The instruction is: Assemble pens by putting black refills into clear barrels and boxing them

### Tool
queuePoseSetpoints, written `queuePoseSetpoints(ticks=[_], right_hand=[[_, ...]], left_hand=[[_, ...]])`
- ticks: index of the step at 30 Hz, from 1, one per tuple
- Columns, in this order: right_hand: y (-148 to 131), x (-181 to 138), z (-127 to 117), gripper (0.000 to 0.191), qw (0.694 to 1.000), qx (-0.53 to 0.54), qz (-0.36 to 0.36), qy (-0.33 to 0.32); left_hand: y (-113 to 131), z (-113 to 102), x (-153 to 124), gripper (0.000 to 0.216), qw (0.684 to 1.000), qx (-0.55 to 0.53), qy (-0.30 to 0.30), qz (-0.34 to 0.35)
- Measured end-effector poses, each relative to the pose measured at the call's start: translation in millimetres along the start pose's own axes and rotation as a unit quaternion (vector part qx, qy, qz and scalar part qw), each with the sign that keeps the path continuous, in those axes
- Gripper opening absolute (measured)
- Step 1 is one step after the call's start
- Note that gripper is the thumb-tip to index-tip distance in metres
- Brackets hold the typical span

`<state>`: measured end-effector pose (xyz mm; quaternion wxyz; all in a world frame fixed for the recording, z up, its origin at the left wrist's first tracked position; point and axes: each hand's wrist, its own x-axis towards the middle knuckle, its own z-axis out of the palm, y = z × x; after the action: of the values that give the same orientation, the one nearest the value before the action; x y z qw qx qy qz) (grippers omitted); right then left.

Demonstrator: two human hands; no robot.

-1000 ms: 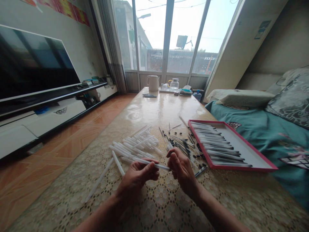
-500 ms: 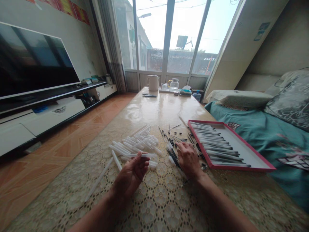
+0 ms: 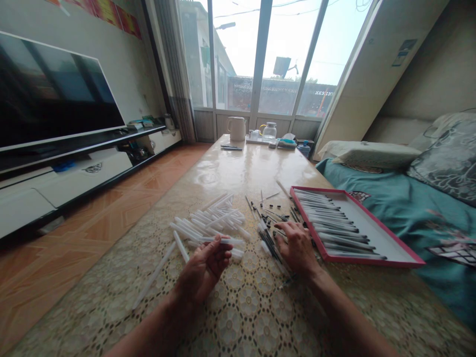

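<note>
My left hand (image 3: 208, 263) is closed on a translucent white pen barrel (image 3: 225, 241), pinched between thumb and fingers in front of a heap of similar pen barrels (image 3: 213, 218). My right hand (image 3: 297, 248) reaches over the small black parts, fingers apart, with nothing visible in it. Beside its fingertips lie dark pen refills (image 3: 269, 240) and scattered black caps (image 3: 274, 206). Part of this group is hidden under the right hand. A pink-rimmed tray (image 3: 362, 201) to the right holds a row of pens (image 3: 340, 228) with dark ends.
A patterned cloth covers the long table (image 3: 249, 317). At its far end stand a light-coloured jug (image 3: 237, 130), a glass pitcher (image 3: 269, 131) and a tissue pack (image 3: 286, 142). A sofa (image 3: 442, 208) runs along the right; a television (image 3: 55, 94) stands left.
My right hand has shifted slightly right and its fingers have spread over the black parts. My left hand still holds the pen barrel in nearly the same place.
</note>
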<state>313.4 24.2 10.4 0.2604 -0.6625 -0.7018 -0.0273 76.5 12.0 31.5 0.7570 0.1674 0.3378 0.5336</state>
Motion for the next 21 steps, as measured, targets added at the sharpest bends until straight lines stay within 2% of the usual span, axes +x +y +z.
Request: queuePoseSetpoints(ticks=[7, 11, 14, 16, 18, 21], right_hand=[[1.5, 3.1, 7.8, 0.017, 1.000, -0.004, -0.009, -0.027], [0.1, 3.5, 8.0, 0.010, 1.000, 0.017, -0.017, -0.018], [-3.4, 2.2, 4.8, 0.004, 0.998, 0.060, -0.022, -0.002], [-9.6, 0.7, 1.4, 0.006, 0.992, 0.128, -0.009, 0.000], [-19.4, -1.2, -2.1, 0.006, 0.970, 0.242, 0.011, -0.012], [-36.8, -4.5, -5.2, 0.015, 0.898, 0.436, 0.031, -0.047]], left_hand=[[-0.2, 0.6, 0.2, 0.010, 1.000, 0.021, 0.005, 0.000], [-1.9, 0.2, 0.0, 0.009, 0.999, 0.045, 0.006, 0.004], [-3.7, -0.7, 0.6, 0.006, 0.998, 0.058, 0.008, 0.013], [-4.5, -1.2, 1.5, 0.004, 0.998, 0.064, 0.011, 0.021], [-5.2, -1.8, 2.6, 0.004, 0.997, 0.069, 0.011, 0.030], [-6.1, -3.2, 4.2, 0.004, 0.997, 0.073, 0.004, 0.037]])
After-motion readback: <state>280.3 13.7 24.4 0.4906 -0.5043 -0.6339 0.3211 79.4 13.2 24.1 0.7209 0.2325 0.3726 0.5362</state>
